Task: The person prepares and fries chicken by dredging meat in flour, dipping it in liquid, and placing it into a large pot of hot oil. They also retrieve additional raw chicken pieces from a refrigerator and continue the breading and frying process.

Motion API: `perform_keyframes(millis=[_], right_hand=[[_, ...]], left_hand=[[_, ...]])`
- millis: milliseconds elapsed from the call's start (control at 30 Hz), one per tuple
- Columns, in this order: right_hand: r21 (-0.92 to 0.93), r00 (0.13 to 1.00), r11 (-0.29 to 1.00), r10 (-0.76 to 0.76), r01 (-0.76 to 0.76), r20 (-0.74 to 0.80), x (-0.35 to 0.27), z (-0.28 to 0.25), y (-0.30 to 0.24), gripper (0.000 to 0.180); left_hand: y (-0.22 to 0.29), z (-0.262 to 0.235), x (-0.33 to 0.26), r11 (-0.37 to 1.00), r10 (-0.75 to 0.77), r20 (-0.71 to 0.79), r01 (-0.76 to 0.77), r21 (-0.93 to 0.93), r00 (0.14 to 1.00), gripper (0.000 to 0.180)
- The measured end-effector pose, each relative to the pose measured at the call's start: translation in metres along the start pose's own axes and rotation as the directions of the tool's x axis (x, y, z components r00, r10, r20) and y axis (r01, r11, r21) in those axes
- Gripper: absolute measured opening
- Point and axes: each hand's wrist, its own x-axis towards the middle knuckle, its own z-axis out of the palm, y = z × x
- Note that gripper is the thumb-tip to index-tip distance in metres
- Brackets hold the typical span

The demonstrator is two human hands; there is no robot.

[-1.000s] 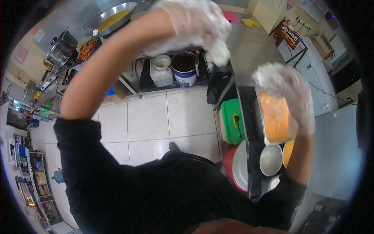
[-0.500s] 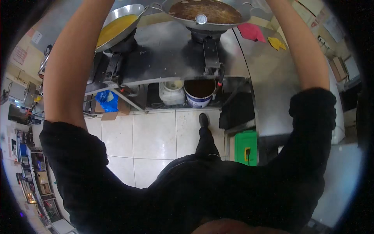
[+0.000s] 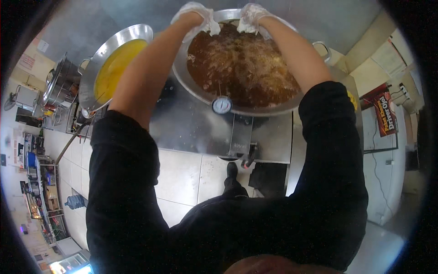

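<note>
Over the far part of a big metal wok (image 3: 182, 73) are both my hands, in clear plastic gloves with whitish smears. My left hand (image 3: 199, 18) is at its far left rim, fingers curled down. My right hand (image 3: 252, 19) mirrors it a little to the right, also curled. Whatever the fingers hold, if anything, is hidden by the gloves. Brown oil (image 3: 242, 68) bubbles and foams in the wok, with pale bits near the far rim between my hands. A round dial thermometer (image 3: 222, 105) is clipped to the near rim.
To the left stands a second wok (image 3: 145, 32) with yellow liquid (image 3: 107, 68), partly behind my left forearm. A lidded metal pot (image 3: 61, 84) is beyond it. The steel counter (image 3: 191, 123) carries the woks. A blue water bottle (image 3: 75, 202) lies on the tiled floor at left.
The view has shifted upward, so both woks sit lower in it and my gloved hands now show over the large wok. The oil bubbles more widely than before.
</note>
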Motion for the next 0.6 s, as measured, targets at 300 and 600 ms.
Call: perform_keyframes(millis=[300,600], right_hand=[[0.238,0.999,0.971,0.045,-0.039,-0.022,0.102,0.098,0.031,0.047],[0.076,0.997,0.997,0.034,-0.029,-0.067,0.005,-0.064,0.032,0.027]], left_hand=[[0.037,0.044,0.042,0.983,0.144,0.244,-0.168,0.079,0.959,0.031],[0.049,-0.055,0.013,1.000,-0.012,-0.020,0.013,0.022,1.000,0.028]])
